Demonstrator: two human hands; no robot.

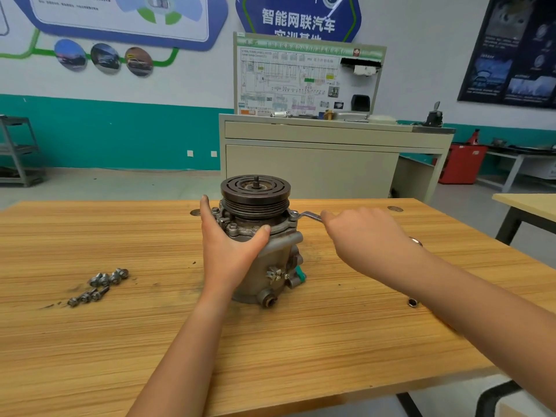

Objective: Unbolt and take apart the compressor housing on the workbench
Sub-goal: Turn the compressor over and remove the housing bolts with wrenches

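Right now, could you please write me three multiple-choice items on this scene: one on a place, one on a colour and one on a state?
1. Where do the loose bolts lie?
A. on the workbench, left of the compressor
B. on the floor
C. in a tray

2. What colour is the small cap low on the compressor's right side?
A. red
B. yellow
C. teal green

3. What is the right hand doing?
A. lying flat on the bench
B. gripping a wrench set at the compressor's upper rim
C. holding a loose bolt

Answers:
1 A: they lie in a cluster on the wood to the left.
2 C: it shows teal against the grey metal.
3 B: its fingers curl round the handle while the left hand presses on the compressor.
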